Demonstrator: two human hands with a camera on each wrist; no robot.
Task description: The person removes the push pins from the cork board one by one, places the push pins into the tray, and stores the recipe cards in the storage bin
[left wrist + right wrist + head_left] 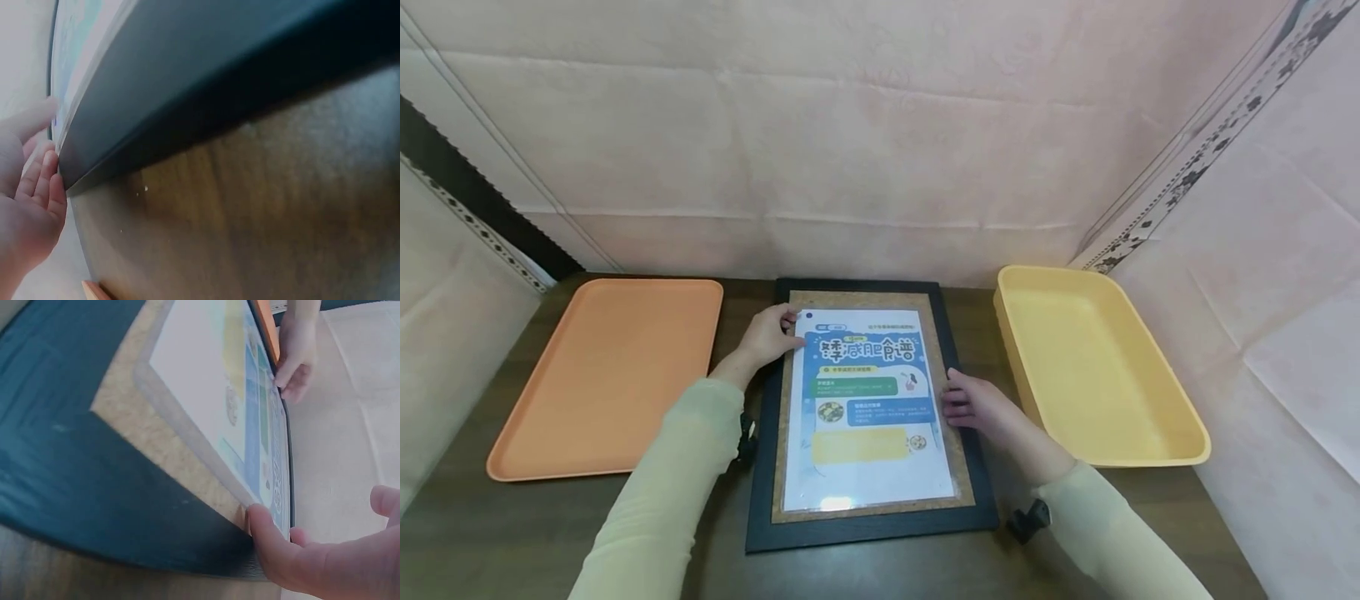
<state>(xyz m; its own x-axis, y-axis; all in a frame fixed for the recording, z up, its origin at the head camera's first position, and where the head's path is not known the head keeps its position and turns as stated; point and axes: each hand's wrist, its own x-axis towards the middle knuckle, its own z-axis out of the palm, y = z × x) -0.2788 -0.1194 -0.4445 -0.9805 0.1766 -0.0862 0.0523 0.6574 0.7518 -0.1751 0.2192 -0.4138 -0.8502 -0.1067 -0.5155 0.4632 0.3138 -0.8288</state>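
Note:
A printed sheet [865, 487] in a clear glossy cover lies on a cork board [780, 467] with a dark frame [872, 531]. Its print is blue and white, with green and yellow blocks, and a small dark dot marks its upper left corner. My left hand [767, 335] is at that corner, its thumb over the sheet's left edge. In the left wrist view, the fingers [42, 178] of this hand lie along the frame's side. On the other side, my right hand [988, 407] touches the sheet's right edge with its fingertips [257, 515], fingers loosely bent.
Left of the board lies a flat orange tray [617, 375]. A deeper yellow bin [1097, 367] stands to the right. Behind the wooden table [850, 575] hangs a pale cloth wall [850, 150], with more cloth at both sides.

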